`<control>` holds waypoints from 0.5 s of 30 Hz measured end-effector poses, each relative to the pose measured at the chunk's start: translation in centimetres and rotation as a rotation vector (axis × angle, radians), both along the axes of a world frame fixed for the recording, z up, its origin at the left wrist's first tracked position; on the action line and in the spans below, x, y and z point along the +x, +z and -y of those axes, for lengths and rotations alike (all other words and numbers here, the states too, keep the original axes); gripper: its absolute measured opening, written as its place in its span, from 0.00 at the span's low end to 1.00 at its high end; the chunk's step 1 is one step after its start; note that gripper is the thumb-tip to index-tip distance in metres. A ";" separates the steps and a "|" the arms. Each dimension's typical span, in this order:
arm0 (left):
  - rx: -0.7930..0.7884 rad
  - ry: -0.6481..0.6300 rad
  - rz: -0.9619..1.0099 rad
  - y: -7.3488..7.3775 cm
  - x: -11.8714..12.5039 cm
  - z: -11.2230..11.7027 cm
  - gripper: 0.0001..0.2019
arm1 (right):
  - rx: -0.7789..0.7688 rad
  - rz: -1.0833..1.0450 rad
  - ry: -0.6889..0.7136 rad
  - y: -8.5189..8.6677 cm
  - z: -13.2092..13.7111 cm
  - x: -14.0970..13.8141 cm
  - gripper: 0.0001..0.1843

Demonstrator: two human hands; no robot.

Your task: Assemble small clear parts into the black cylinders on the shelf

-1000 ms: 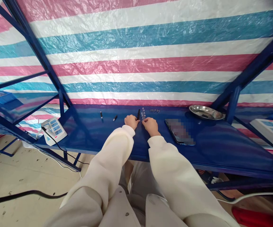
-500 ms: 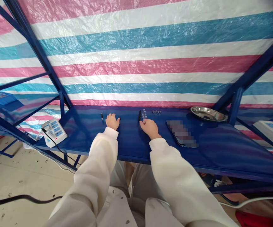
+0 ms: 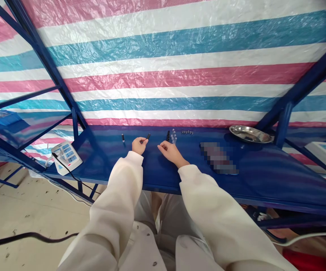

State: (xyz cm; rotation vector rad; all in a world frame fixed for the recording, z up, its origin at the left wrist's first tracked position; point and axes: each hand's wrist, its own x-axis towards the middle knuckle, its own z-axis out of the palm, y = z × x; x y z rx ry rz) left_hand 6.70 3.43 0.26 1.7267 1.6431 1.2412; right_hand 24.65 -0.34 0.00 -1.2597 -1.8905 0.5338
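Note:
Between the thumb and fingers of my left hand (image 3: 139,145) is a small black cylinder (image 3: 148,136), its end tilted up and to the right. My right hand (image 3: 170,150) is a short way to the right, fingers drawn together in a pinch; whatever they hold, if anything, is too small to make out. Just beyond it stands a row of small black pieces (image 3: 167,134), partly hidden by the hand. Beside that row are several small clear pieces (image 3: 173,134). A small black-and-silver cylinder (image 3: 123,138) stands alone left of my left hand.
Small shiny metal pieces (image 3: 187,133) line up near the back of the blue table (image 3: 208,188). A phone-like dark slab (image 3: 221,158) lies to the right, before a shallow metal dish (image 3: 250,134). At the left edge sits a white power strip (image 3: 66,158) with a black cable.
My left hand has closed around the small black cylinder and raised it, shifting slightly right. My right hand has drawn left and nearer, away from the black row.

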 end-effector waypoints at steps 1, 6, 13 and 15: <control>0.015 -0.067 0.106 -0.1 0.2 0.0 0.05 | 0.005 -0.044 0.005 0.0 0.0 -0.1 0.14; -0.024 -0.376 0.363 -0.2 1.4 0.5 0.14 | 0.048 -0.180 0.020 -0.1 -0.2 -0.5 0.18; -0.148 -0.459 0.409 0.6 1.8 1.4 0.15 | 0.022 -0.204 0.115 0.1 0.1 -0.8 0.17; -0.176 -0.440 0.404 0.9 1.8 1.6 0.16 | 0.009 -0.188 0.107 0.3 0.3 -0.8 0.17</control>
